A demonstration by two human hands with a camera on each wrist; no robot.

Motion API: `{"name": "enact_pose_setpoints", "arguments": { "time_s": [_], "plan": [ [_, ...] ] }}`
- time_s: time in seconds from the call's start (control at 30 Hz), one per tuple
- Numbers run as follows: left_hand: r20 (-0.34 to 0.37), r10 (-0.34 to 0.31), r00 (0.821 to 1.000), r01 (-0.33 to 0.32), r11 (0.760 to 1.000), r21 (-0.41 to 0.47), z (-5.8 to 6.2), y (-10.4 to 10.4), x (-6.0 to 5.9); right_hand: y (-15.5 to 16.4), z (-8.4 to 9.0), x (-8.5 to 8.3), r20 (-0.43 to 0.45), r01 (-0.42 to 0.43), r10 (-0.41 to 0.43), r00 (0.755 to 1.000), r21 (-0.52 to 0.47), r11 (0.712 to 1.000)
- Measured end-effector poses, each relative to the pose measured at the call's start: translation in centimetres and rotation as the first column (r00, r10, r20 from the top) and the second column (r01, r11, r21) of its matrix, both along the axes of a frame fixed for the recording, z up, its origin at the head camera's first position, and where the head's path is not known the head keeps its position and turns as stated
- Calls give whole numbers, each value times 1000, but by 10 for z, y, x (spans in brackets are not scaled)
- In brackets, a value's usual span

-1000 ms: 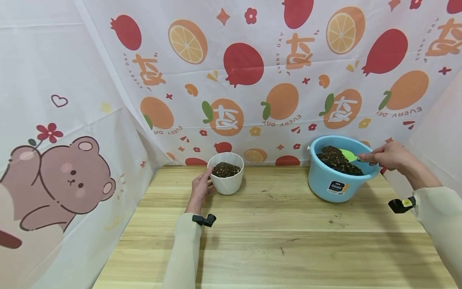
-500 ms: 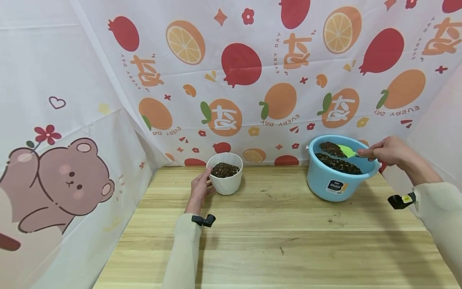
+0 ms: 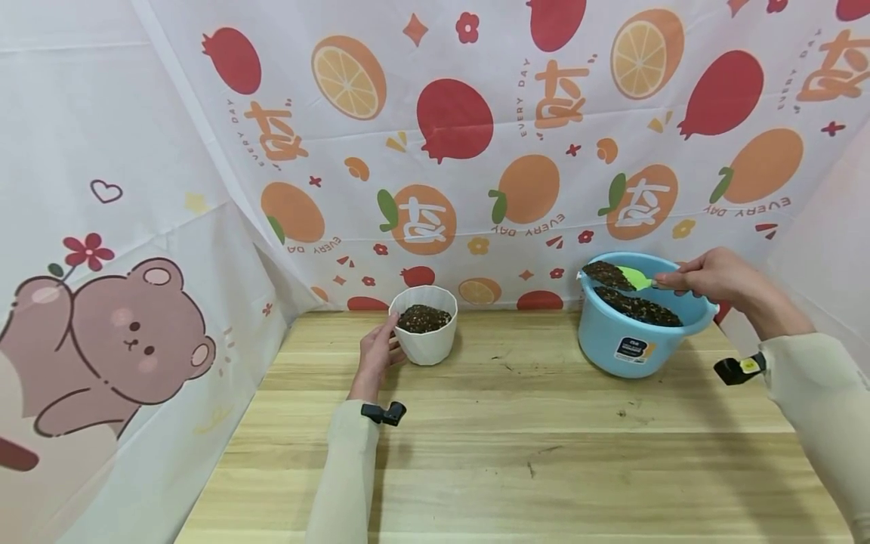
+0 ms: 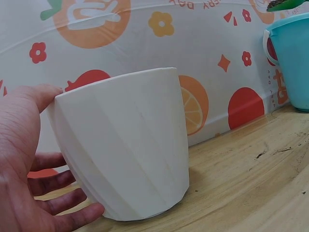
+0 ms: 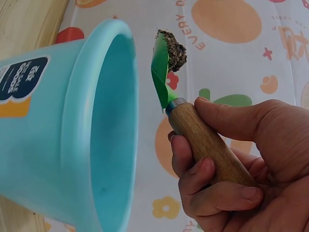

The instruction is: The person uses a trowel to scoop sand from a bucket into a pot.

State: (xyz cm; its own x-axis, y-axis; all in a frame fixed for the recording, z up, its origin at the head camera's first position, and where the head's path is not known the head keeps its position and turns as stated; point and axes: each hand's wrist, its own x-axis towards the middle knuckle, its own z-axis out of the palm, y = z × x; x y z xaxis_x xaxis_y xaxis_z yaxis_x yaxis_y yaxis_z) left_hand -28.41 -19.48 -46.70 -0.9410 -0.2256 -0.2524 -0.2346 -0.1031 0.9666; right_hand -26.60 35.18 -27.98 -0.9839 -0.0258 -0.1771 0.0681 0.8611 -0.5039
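Observation:
My left hand (image 3: 377, 355) holds a white faceted flower pot (image 3: 428, 349) by its left side. In the left wrist view the thumb lies at the rim and the fingers (image 4: 55, 183) rest along the pot's side. Dark soil (image 3: 423, 319) fills part of the pot. At the right, my right hand (image 3: 723, 281) grips the wooden handle of a green garden trowel (image 3: 635, 278), with fingers curled round it in the right wrist view. A heap of soil (image 3: 607, 275) sits on the blade, above the light blue bucket (image 3: 601, 336). More soil lies inside the bucket.
Both pot and bucket stand on a wooden tabletop (image 3: 516, 423) near its back edge. Behind hangs a fruit-printed cloth (image 3: 381, 151); a cloth with a bear print (image 3: 143, 332) hangs at the left. Small soil crumbs (image 3: 621, 413) are scattered on the wood.
The right hand has lifted the trowel out of the bucket's soil with a load on it and moved it up and left to the bucket's rim. The left hand and pot stay put.

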Motion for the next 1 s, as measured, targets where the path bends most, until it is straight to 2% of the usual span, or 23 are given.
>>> {"name": "enact_pose_setpoints", "arguments": {
  "time_s": [0.37,1.0],
  "plan": [
    [3,1,1000,-1,1000,7,-2,-1,-2,-24,5,-9,15,-8,8,1000,-41,999],
    [5,11,1000,-11,1000,2,-3,-1,-1,-70,9,-17,-50,-70,66,997,-82,994]
  ]
}}
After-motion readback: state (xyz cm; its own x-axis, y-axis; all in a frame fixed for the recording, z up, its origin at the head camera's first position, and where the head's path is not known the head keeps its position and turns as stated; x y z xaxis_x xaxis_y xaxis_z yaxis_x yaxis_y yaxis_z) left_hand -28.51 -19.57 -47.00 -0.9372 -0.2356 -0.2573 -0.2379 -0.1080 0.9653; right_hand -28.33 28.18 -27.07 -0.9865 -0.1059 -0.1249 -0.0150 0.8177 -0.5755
